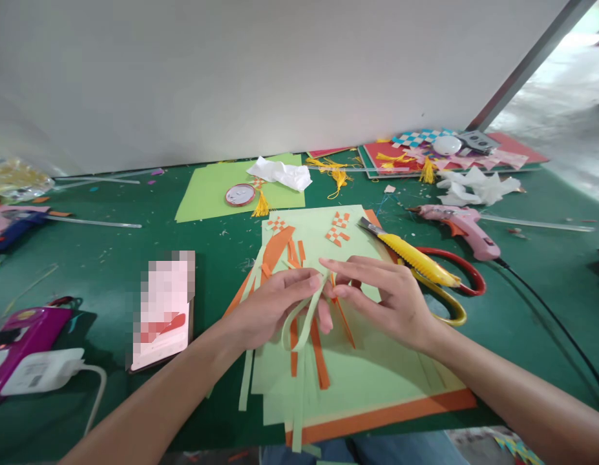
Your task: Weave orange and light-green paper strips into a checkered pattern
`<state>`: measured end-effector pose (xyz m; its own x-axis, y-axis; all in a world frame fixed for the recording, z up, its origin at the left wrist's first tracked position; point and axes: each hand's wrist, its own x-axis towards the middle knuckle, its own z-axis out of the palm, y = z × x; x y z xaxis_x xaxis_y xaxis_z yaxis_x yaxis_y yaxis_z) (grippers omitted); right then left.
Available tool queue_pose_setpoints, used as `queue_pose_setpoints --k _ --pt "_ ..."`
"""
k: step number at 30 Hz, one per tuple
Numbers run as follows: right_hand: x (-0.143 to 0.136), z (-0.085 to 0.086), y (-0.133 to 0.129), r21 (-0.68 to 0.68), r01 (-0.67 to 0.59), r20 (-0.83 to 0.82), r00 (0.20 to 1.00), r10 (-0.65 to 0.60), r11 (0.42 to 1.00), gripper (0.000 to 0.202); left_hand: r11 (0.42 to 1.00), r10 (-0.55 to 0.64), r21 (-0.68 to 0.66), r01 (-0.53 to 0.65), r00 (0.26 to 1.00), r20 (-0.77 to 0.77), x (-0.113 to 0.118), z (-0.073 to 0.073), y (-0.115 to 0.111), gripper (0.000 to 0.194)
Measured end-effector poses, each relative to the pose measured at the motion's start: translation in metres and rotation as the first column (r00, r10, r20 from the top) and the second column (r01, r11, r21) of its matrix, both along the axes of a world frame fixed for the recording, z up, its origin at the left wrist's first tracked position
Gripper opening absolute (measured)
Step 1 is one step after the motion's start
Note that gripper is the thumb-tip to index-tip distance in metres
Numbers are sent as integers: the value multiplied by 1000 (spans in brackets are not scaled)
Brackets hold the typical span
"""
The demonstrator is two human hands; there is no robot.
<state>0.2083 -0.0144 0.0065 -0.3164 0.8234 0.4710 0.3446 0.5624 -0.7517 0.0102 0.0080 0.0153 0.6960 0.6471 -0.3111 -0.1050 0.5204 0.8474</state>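
My left hand (274, 303) is closed, pinching a pale green paper strip (306, 326) between thumb and fingers. The strip loops down below the fingertips. From the right, my right hand (389, 297) meets it, thumb and fingers at the same paper strips, index finger stretched out. A narrow orange paper strip (345, 326) hangs by the right thumb. What lies right between the fingertips is partly hidden. Under both hands is a stack of pale green paper sheets (386, 374), with loose orange strips (320, 361) on it. Small orange-and-white checkered woven pieces (338, 236) lie toward its top.
Scissors with red and yellow handles (476, 274) lie under a yellow cutter knife (420, 259) at right. Beyond is a pink glue gun (461, 226) with a black cord. A phone (166, 310) stands at left near a purple device (32, 336). Yellow tassels (262, 205) lie farther back.
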Motion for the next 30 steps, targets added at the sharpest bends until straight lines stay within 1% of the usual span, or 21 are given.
queue_pose_setpoints --k 5,15,22,26,30 --pt "0 1 0 -27 4 7 1000 -4 1000 30 1000 0 12 0 1000 3 0 0 0 32" --pt "0 0 -1 -43 1 -17 1000 -1 999 26 999 3 54 -1 999 -42 0 0 0 33" --pt "-1 2 -1 -73 11 -31 999 -13 997 26 1000 -8 23 9 999 -39 0 -1 0 35" --pt "-1 5 1 -118 1 -91 996 -12 993 26 1000 -26 16 26 999 -43 0 -1 0 33" --pt "0 8 3 -223 -48 -137 990 18 974 16 997 -62 32 63 997 -46 -1 -3 0 31"
